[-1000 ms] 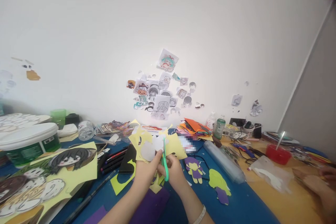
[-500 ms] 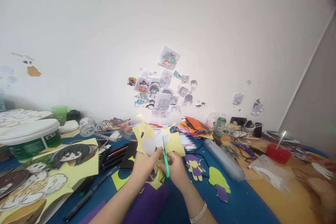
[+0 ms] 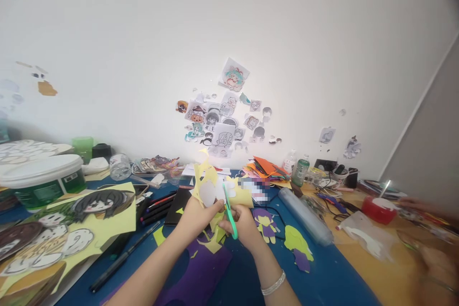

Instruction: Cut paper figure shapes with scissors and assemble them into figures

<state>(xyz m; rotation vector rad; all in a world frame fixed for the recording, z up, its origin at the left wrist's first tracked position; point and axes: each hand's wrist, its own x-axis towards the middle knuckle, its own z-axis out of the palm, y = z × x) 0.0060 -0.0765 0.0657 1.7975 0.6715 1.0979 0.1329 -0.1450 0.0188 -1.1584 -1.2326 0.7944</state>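
Note:
My left hand (image 3: 201,215) is closed on a jagged sheet of yellow paper (image 3: 203,172) with a white paper cut-out (image 3: 208,195) against it. In my right hand (image 3: 245,224) is a pair of green-handled scissors (image 3: 231,220), its blades pointing up and away at the paper. A further flap of yellow paper (image 3: 244,197) shows beyond the right hand. Yellow scraps (image 3: 214,244) lie below my hands, over a sheet of purple paper (image 3: 201,272). To the right of my right hand lies a purple and yellow paper doll (image 3: 266,224).
Pens (image 3: 158,210), a green tub (image 3: 43,181) and a yellow sheet with drawings (image 3: 118,215) stand or lie left. Orange paper (image 3: 267,168), a plastic-wrapped roll (image 3: 306,217) and a red container (image 3: 378,210) are right. Another person's blurred hand (image 3: 430,258) is at far right.
The yellow paper has turned in my left hand, and the scissors' handle has swung slightly to the right. The other person's hands have moved at far right. The view has shifted a little.

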